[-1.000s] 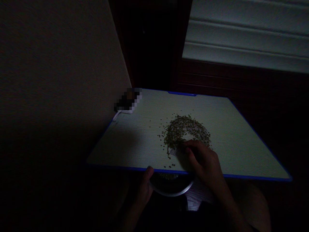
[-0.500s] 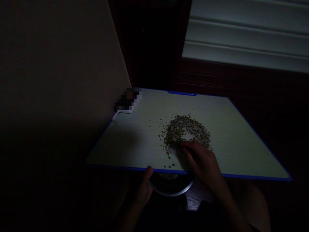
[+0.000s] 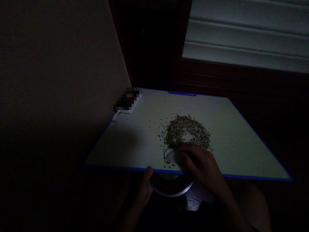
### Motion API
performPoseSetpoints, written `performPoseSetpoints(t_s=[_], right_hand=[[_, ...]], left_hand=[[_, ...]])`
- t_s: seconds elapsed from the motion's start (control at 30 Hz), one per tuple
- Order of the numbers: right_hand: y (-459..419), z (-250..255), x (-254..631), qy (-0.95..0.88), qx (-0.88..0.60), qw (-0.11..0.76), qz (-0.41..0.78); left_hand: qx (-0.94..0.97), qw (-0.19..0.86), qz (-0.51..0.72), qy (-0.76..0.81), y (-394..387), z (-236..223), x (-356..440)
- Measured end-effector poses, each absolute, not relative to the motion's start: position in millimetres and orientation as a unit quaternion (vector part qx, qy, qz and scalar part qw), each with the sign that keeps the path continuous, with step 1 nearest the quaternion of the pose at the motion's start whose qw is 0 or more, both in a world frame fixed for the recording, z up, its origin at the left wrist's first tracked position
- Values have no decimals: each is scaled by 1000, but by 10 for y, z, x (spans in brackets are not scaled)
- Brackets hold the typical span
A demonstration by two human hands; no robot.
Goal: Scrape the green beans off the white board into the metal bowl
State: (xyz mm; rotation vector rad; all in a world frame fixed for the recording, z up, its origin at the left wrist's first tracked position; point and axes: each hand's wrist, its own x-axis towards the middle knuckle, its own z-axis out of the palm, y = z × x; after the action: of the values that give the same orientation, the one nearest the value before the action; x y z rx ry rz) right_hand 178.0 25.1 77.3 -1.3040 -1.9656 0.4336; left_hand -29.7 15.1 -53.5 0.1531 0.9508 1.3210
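Note:
Small greenish-brown beans or seeds [image 3: 185, 122] lie spread in a rounded patch on a pale board [image 3: 241, 145] with a blue rim. Over the near side of the patch, my right hand [image 3: 202, 162] is closed, fingertips pinched together. Just left of those fingertips is a pale oval thing [image 3: 170, 155], too dim to name; it seems to be in the pinch. My left hand [image 3: 145, 185] grips the board's front edge, its thumb on top and its other fingers hidden. Right beside it, a metal-rimmed bowl [image 3: 172, 195] with more beans sits partly under the edge.
A blurred-out device with a white edge [image 3: 127, 111] and a white cord [image 3: 116, 115] lies at the board's far left corner. A wall [image 3: 72, 64] rises on the left. Dark wood and pale slatted panels [image 3: 246, 35] stand behind. The room is very dark.
My right hand has drawn slightly toward me. The pale oval thing has moved with it, nearer the board's front edge, among a few loose beans. My left hand stays in place.

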Motion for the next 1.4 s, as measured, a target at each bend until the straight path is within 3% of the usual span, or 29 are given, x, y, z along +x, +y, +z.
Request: performPoseSetpoints(t_s=[0.3, 1.4], right_hand=[[244, 721, 1809, -699, -558, 420, 154], [248, 729, 1805, -687, -584, 395, 176]], left_hand=[[81, 682, 604, 404, 143, -426, -278], [89, 684, 599, 406, 142, -472, -281]])
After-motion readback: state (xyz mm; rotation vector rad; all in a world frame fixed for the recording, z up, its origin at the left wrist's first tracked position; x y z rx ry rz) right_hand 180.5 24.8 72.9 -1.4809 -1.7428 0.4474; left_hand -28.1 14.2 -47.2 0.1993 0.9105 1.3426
